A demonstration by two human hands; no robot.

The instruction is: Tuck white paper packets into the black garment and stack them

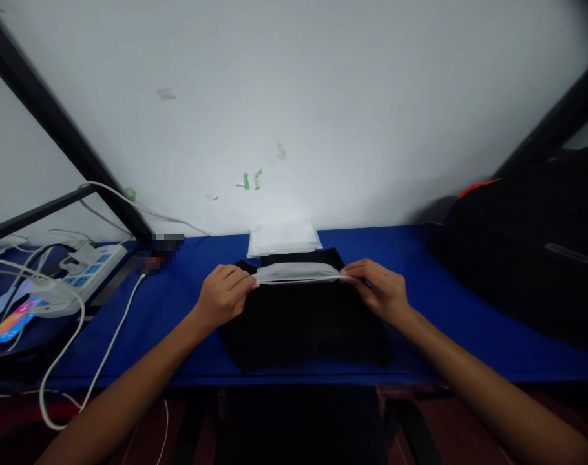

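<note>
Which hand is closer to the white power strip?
Left. The left hand pinches the near end of the plastic bag, toward the power strip; the right hand pinches the other end, farther off.

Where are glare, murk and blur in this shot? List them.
Head view: glare washes out the wall above the bag stack. Head view: the black cloth is too dark to show folds under the plastic bag pinched by the left hand and right hand. Head view: a pixelated patch sits left.

White wall lit bright at centre, green smudges on it, black frame bars slanting either side, blue tabletop, power strip at left, reddish floor below
</note>
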